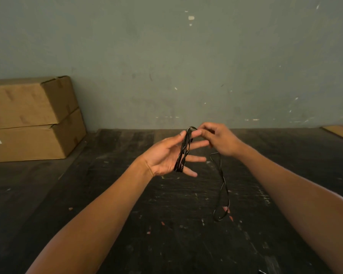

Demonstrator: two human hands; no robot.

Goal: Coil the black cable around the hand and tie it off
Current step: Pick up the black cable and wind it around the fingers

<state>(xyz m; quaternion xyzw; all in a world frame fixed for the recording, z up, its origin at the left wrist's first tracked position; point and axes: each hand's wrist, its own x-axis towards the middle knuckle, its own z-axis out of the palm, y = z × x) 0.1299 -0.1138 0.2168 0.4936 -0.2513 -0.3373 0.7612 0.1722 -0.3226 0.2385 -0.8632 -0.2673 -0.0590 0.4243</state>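
one thin black cable [182, 153], coil near-vertical | left hand [166, 155] splayed, wrapped | right hand [220, 138] pinching cable | two brown cardboard boxes [31, 117] stacked, left

Grey-green wall [206, 56], dark scuffed table [127, 214], stacked cardboard boxes [28, 115].

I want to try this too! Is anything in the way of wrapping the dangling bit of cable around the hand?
Nothing visible: the loose tail hangs free in the air from the right hand, beside the left hand that wears the coil.
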